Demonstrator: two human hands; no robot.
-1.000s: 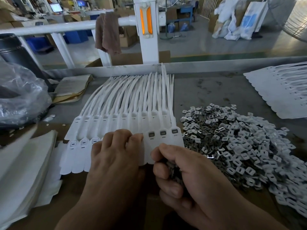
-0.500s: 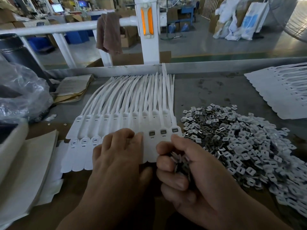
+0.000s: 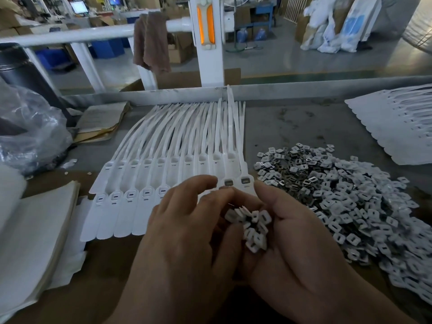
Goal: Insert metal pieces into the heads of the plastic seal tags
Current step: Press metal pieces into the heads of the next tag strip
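A fanned row of white plastic seal tags (image 3: 149, 183) lies on the bench, heads toward me. The two rightmost visible heads (image 3: 236, 182) carry dark metal inserts; heads further left show empty slots. My right hand (image 3: 294, 249) is cupped palm-up, holding a handful of small square metal pieces (image 3: 253, 226). My left hand (image 3: 187, 230) hovers over the middle tag heads, fingertips reaching into that handful; whether it pinches a piece is hidden. A big loose pile of metal pieces (image 3: 350, 195) spreads to the right.
Another batch of white tags (image 3: 397, 127) lies at the far right. Stacked white sheets (image 3: 30, 242) sit at the left, a clear plastic bag (image 3: 30, 132) behind them. A metal rail (image 3: 304, 90) bounds the bench's far edge.
My right hand has turned palm-up and opened, showing the pieces. My left hand lifted off the tag heads and moved right toward the handful.
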